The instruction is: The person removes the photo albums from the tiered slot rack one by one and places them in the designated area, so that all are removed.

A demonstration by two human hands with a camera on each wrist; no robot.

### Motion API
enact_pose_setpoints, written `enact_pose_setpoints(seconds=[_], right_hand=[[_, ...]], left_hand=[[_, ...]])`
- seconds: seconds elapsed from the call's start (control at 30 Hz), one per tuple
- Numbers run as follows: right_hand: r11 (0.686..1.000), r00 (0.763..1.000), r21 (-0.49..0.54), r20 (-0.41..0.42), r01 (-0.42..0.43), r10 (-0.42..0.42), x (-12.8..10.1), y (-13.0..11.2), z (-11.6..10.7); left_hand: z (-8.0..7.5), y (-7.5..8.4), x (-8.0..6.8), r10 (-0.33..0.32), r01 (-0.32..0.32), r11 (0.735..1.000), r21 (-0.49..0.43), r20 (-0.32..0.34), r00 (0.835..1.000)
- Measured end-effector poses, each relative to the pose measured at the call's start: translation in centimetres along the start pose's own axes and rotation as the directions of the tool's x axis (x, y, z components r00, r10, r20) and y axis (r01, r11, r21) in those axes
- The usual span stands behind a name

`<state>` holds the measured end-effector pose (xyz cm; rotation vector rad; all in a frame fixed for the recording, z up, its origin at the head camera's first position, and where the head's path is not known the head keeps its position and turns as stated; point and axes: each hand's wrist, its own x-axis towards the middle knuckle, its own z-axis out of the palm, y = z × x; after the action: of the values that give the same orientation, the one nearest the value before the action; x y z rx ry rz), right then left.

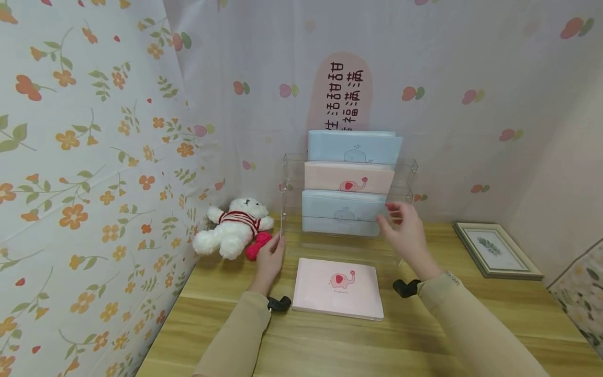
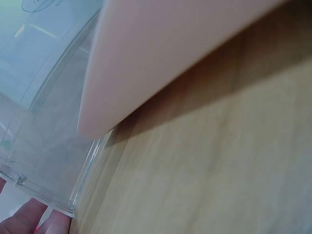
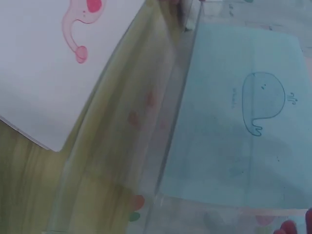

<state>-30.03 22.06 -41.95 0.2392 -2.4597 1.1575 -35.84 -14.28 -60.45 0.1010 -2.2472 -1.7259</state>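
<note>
A clear multi-tier rack (image 1: 287, 199) stands against the backdrop. It holds a blue whale booklet (image 1: 325, 144) on top, a pink elephant booklet (image 1: 320, 175) in the middle and another blue whale booklet (image 1: 317, 212) at the bottom. My left hand (image 1: 270, 260) rests against the rack's left side panel; its fingertips (image 2: 27, 214) show outside the clear plastic. At the lower blue booklet's right edge is my right hand (image 1: 406, 233), thumb and fingers apart, nothing held. Flat in front of the rack lies a pink elephant booklet (image 1: 313, 288).
Left of the rack, a white teddy bear (image 1: 233, 230) in a striped sweater leans on the backdrop, a red item (image 1: 256, 246) beside it. A framed leaf picture (image 1: 492, 248) lies at the right on the wooden table (image 1: 339, 351).
</note>
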Motion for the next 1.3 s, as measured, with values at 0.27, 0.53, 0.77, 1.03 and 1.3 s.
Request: enact_pose_setpoints(seconds=[0.27, 0.53, 0.77, 1.03, 1.3], right_hand=[[0.998, 0.998, -0.048, 0.036, -0.048, 0.050, 2.3, -0.3, -0.1], [0.992, 0.991, -0.053, 0.069, -0.111, 0.115, 3.6, -0.3, 0.4], [0.994, 0.989, -0.032, 0.101, -0.108, 0.110, 4.3, -0.6, 0.7], [0.995, 0.985, -0.003, 0.145, -0.096, 0.096, 5.1, -1.1, 1.0], [0.992, 0.977, -0.001, 0.174, -0.123, 0.121, 5.4, -1.0, 2.1]], left_hand=[[-0.1, 0.7, -0.3, 0.018, -0.018, 0.999, 0.028, -0.009, 1.000], [0.0, 1.5, -0.9, 0.055, -0.054, 0.997, 0.047, -0.021, 0.998], [0.0, 1.5, -0.7, 0.071, -0.070, 0.997, 0.044, -0.021, 0.997], [-0.6, 2.0, -0.7, 0.015, -0.015, 1.000, 0.027, 0.030, 0.999], [-0.7, 2.6, -0.9, 0.002, -0.003, 0.999, 0.032, 0.035, 0.999]])
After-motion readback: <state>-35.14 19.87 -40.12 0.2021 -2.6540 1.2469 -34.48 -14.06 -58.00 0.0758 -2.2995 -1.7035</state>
